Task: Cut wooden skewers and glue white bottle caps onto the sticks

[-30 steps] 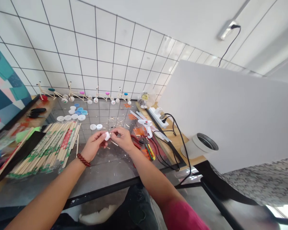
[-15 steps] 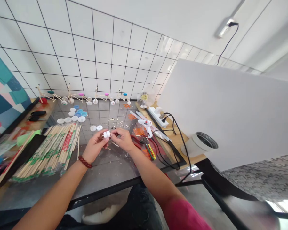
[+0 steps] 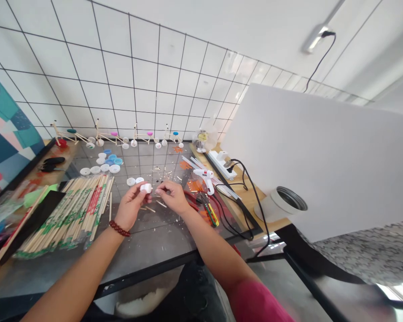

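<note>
My left hand, with a beaded bracelet at the wrist, grips a small white plastic cap piece between thumb and fingers; it looks like bottle caps put together. Just to its right is my right hand, thumb and fingertips pinched together, slightly apart from the cap piece. Whatever is in that pinch, if anything, is too small to make out. Two loose white bottle caps lie on the table beyond my left hand. Short bits of wooden stick are scattered below my hands.
Bundled chopsticks lie at left. White and blue caps and several small stick-built bicycles stand farther back. To the right are a glue gun, a yellow-green cutter, a power strip with black cables, and a white pot.
My right hand has drawn back a little to the right from the cap piece. My left hand has tilted the piece and shifted slightly left with it.
</note>
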A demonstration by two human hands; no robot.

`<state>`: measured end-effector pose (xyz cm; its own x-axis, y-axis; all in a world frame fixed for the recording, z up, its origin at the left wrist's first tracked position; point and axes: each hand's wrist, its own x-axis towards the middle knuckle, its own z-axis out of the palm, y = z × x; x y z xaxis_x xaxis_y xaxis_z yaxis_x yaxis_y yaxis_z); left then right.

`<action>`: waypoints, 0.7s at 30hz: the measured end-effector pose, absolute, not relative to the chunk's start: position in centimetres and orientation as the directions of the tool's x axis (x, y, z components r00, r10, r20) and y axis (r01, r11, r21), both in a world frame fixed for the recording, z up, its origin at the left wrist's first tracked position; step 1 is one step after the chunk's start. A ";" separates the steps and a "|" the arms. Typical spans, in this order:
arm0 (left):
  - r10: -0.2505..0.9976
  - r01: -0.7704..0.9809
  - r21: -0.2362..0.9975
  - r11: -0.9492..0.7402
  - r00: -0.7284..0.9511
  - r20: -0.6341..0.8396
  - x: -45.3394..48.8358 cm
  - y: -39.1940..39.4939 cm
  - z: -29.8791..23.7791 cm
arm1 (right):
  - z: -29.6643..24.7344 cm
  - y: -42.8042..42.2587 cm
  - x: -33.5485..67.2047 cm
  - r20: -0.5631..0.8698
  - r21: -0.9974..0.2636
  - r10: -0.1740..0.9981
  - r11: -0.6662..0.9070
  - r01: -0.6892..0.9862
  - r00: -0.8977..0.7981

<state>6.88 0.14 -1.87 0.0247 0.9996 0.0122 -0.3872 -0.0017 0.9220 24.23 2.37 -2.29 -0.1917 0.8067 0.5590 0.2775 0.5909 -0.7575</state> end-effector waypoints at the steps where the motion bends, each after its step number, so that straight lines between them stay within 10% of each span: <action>1: 1.000 -0.419 0.908 0.003 0.003 -0.002 6.8 0.3 -1.9 | -2.2 2.3 24.3 0.552 -0.758 0.809 0.588 0.281 -0.205; 21: 0.996 -0.233 0.972 -0.041 0.063 0.058 6.6 0.3 -2.7 | -2.2 2.2 24.4 0.578 -0.649 0.707 0.701 0.296 -0.407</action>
<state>6.63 0.30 -2.72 0.0627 0.9964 0.0575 -0.2330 -0.0414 0.9716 24.44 2.19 -2.19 -0.4074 0.7074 0.5776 0.2963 0.7006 -0.6491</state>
